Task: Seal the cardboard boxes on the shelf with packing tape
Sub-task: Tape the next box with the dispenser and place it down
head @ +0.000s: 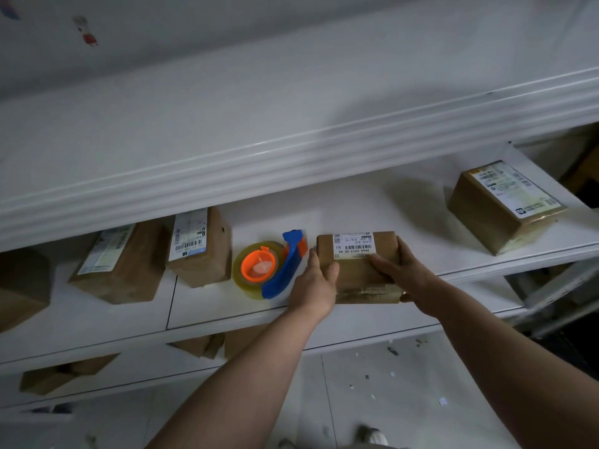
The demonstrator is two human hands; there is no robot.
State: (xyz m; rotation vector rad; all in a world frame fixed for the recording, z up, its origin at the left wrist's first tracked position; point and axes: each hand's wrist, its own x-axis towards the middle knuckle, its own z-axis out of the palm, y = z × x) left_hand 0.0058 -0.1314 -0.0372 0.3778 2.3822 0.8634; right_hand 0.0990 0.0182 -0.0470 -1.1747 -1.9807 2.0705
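Labelled cardboard box [353, 277] sits at the shelf [356, 205] front edge, long axis left-right. Left hand [312, 285] grips its left end and right hand [400, 275] wraps the right end, fingers curled on it. Tape dispenser [270, 265] lies just left of the left hand, so that hand is nearer to it.

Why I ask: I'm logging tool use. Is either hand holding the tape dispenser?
No, the tape dispenser lies on the shelf unheld, while the left hand and right hand both grip the small cardboard box.
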